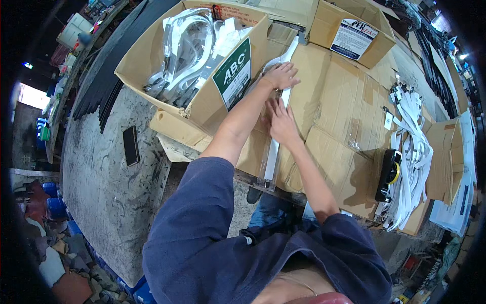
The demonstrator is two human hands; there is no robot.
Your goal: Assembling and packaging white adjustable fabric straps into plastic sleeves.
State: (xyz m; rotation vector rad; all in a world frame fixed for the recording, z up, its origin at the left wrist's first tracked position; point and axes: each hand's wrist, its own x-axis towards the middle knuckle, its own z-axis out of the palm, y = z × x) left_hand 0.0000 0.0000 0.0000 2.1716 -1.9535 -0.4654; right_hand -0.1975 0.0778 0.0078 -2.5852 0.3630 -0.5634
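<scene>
A long white belt (272,159) lies lengthwise on the cardboard in front of me, with a clear plastic sleeve (264,164) along its lower part. My left hand (281,76) rests across the upper stretch of the belt, its fingers spread. Just below it, my right hand (282,123) lies over the belt with fingers stretched out, partly covering it. The belt's far end bends near a metal fitting on the table. On the left, a large cardboard box (202,99) holds several coiled white belts in clear plastic bags (190,43).
Loose white belts (407,152) lie in a bundle at the right, beside a black and yellow tool (389,175). A smaller cardboard box (324,25) stands at the back. A phone (130,145) lies on the grey table (101,192). Dark strips (114,55) lie at the far left.
</scene>
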